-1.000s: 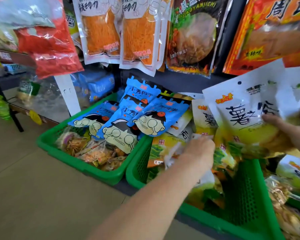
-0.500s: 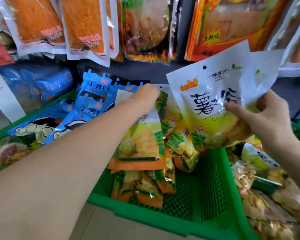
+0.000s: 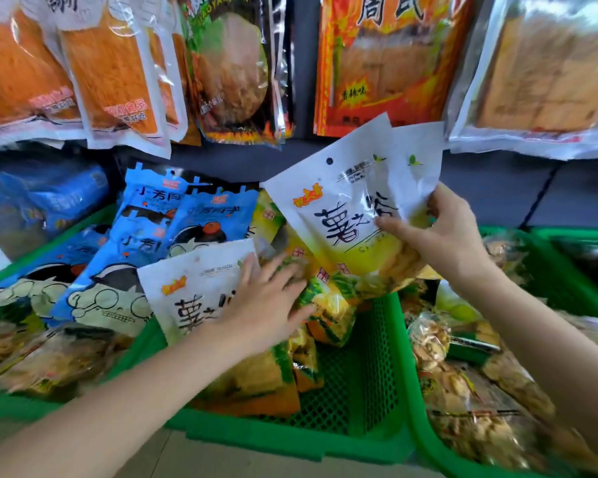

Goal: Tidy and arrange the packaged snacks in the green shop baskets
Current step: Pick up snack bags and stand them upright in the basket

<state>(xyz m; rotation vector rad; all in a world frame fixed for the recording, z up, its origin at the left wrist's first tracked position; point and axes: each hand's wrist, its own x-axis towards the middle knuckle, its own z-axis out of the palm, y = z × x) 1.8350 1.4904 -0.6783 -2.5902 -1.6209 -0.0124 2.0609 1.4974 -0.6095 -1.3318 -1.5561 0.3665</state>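
My right hand [image 3: 442, 236] grips a stack of white-and-yellow chip packets [image 3: 342, 201], held up over the middle green basket [image 3: 370, 401]. Another white-and-yellow packet [image 3: 190, 291] lies at that basket's left side, and my left hand [image 3: 266, 298] rests flat on it with fingers spread. More yellow-green packets [image 3: 328, 308] sit under and behind my left hand. Blue cartoon packets [image 3: 145, 243] fill the back of the left green basket [image 3: 21, 401].
Clear bags of mixed snacks [image 3: 456, 401] fill the right green basket [image 3: 567, 267]. Large orange, red and clear packets [image 3: 111, 70] hang on the wall above, close over the baskets. Blue packs [image 3: 38, 198] sit at far left. The floor shows along the bottom edge.
My left hand let go of the packet it held up and now lies flat on a packet in the middle basket. The right hand keeps its stack raised. The camera moved closer.
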